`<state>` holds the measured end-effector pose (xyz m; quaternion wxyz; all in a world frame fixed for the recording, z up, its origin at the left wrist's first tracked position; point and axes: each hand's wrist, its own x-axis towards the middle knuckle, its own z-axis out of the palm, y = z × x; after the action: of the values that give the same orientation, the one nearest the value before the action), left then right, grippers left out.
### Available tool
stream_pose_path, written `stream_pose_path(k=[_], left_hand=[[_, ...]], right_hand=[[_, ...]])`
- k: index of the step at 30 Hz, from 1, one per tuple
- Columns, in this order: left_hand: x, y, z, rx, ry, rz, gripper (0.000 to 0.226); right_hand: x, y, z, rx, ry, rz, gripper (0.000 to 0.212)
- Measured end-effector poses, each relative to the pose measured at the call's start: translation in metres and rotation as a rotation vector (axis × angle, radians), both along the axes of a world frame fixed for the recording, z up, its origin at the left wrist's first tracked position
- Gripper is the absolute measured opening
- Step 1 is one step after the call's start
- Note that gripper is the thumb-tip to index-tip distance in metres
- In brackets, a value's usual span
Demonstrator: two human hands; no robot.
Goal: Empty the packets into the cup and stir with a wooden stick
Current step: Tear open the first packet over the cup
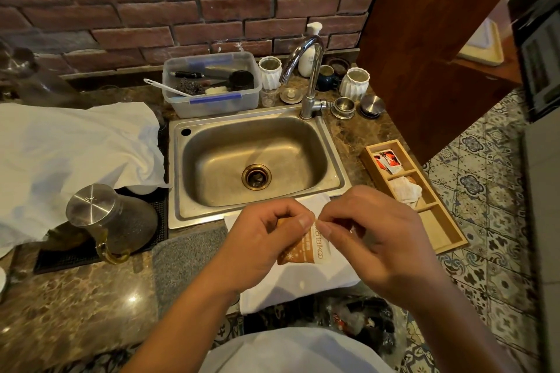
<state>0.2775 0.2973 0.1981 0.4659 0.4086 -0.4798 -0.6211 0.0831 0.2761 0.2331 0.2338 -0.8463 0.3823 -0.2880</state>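
Head view: two hands, left hand [260, 239] and right hand [375, 239], both pinching one packet [306, 247] top

The packet [306, 247] is largely covered by the left hand [260, 239] and right hand [372, 239]; its top edge is hidden behind the fingertips, so torn or intact cannot be told; the print on it is only partly legible; the white cloth [300, 281] beneath is mostly masked by both hands; the jug [115, 218] handle is partly hidden; the wooden tray [448, 236] contents are too small to identify; no cup can be made out
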Motion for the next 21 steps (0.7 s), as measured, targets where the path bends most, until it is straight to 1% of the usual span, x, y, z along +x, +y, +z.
stream_pose_path(k=[1,4,6,9,12,16,21], left_hand=[[0.0001,-0.0001,0.0008,0.000,0.005,0.000,0.020],[0.0003,-0.0007,0.0031,-0.017,-0.009,0.011,0.017],[0.0001,-0.0014,0.0038,-0.033,-0.012,0.022,0.016],[0.0001,-0.0012,0.0053,-0.044,-0.023,0.023,0.010],[-0.0005,0.0002,0.0067,-0.026,-0.005,0.013,0.002],[-0.0023,0.0002,0.0056,-0.021,-0.030,0.029,0.011],[-0.0018,0.0019,0.0037,-0.031,-0.038,0.028,0.009]], right_hand=[[-0.0004,0.0009,-0.0003,0.029,-0.030,-0.011,0.019],[-0.0050,0.0003,-0.0001,0.237,-0.144,-0.046,0.018],[-0.0074,-0.0011,-0.0002,0.300,-0.172,-0.043,0.013],[-0.0079,-0.0016,-0.0005,0.342,-0.228,-0.051,0.004],[-0.0077,-0.0016,-0.0015,0.387,-0.277,-0.075,0.002],[-0.0065,-0.0017,-0.0029,0.418,-0.298,-0.063,0.006],[-0.0062,-0.0016,-0.0053,0.369,-0.289,-0.067,0.005]])
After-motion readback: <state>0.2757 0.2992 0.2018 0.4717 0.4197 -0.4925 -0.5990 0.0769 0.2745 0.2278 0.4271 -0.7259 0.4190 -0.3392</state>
